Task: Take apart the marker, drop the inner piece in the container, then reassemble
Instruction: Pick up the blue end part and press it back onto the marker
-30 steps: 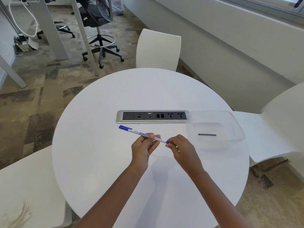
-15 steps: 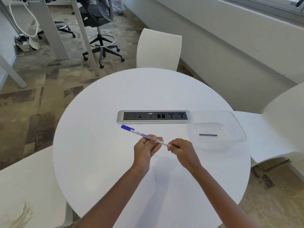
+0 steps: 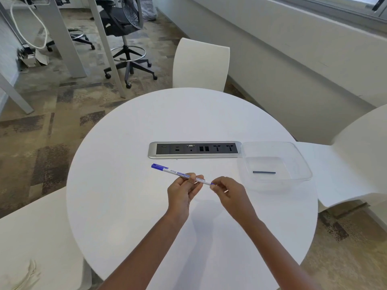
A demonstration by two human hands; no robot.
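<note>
Right hand [image 3: 227, 190]: grip pinching the marker [image 3: 182, 174] at its near end plug. Left hand [image 3: 184, 188]: pinching mid-barrel. Long axis running up-left, cap outermost, above the surface [image 3: 129, 206]. Inner piece [image 3: 264, 172] lying in the container [image 3: 301, 162], rightward.

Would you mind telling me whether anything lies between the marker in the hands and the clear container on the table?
Nothing visible does. The marker is held above the table by the left hand and right hand, and only bare tabletop separates it from the container, where the dark inner piece already lies. The socket panel sits farther back.
</note>
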